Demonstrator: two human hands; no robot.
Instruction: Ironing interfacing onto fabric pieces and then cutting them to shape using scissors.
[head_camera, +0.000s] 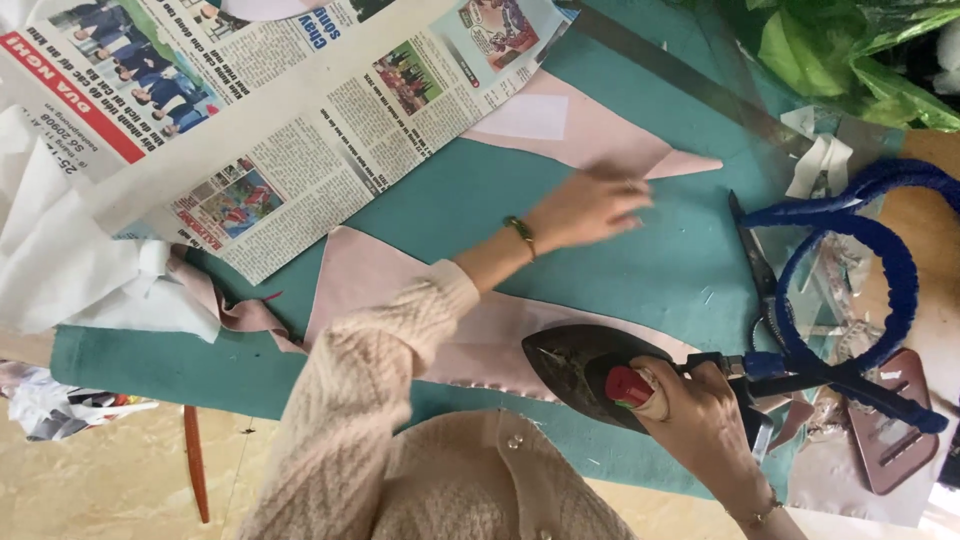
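- The right hand (700, 420) has its grip closed round the handle of the iron (590, 375), thumb beside the red knob (628, 386); the iron's dark soleplate faces up at the camera, tip pointing left, over the near end of the pink fabric (370, 285).
- The left hand (590, 207) lies flat, fingers spread, holding nothing, on the teal cloth (460, 200) just below a second pink piece (590, 135); it is blurred.
- The pink fabric runs under the left forearm, from the newspaper (300, 130) down to the iron.
- The blue cord (880, 250) loops right of the iron, close to the right wrist.
- Scissors (755, 260) lie between the left hand and the cord, blades pointing away.
- A brown iron rest (890, 430) sits at the counter's right edge, beyond the cord.
- White cloth (80, 270) bunches at the left edge; green plastic (850, 50) fills the far right corner.
- The barest teal stretch lies between the two hands.
- The near counter edge runs just beneath the iron.
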